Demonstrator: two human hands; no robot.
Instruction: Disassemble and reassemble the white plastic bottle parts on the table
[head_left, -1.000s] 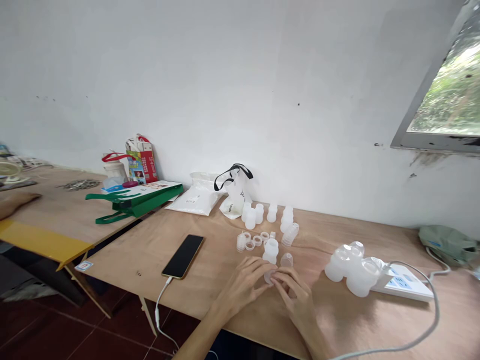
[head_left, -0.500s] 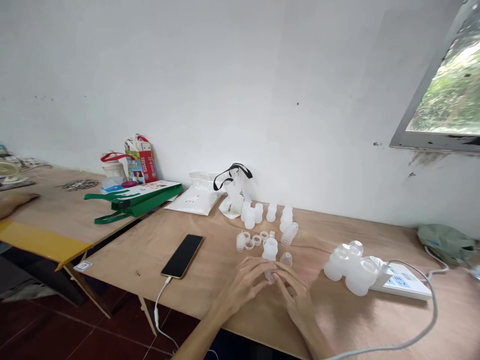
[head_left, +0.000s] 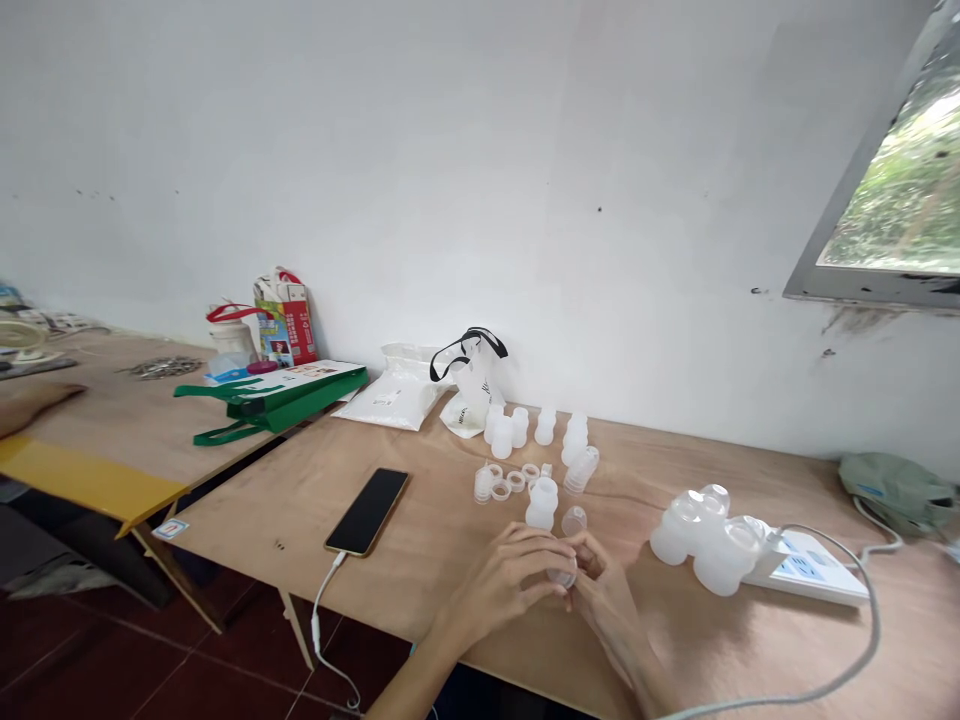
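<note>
My left hand (head_left: 514,572) and my right hand (head_left: 604,592) meet near the table's front edge. Both sets of fingers close round a small clear plastic cap (head_left: 562,572), partly hidden by them. Just beyond the fingertips stands a translucent white bottle (head_left: 541,505) with an open neck. Beside it sits another clear cap (head_left: 574,520). Several white plastic rings (head_left: 516,482) lie farther back, next to a short ringed stack (head_left: 482,485). A clear cylindrical stack (head_left: 581,470) leans to their right.
Several translucent bottles (head_left: 502,438) stand near the wall, with more bottles (head_left: 724,553) beside a white power strip (head_left: 814,568) at right. A phone (head_left: 367,512) on a cable lies left. White bags (head_left: 394,393), a green bag (head_left: 296,400) and a green cap (head_left: 896,490) are farther off.
Both hands have shifted slightly right and toward me, away from the open-necked bottle. The clear cap between the fingers has turned and its round end shows more.
</note>
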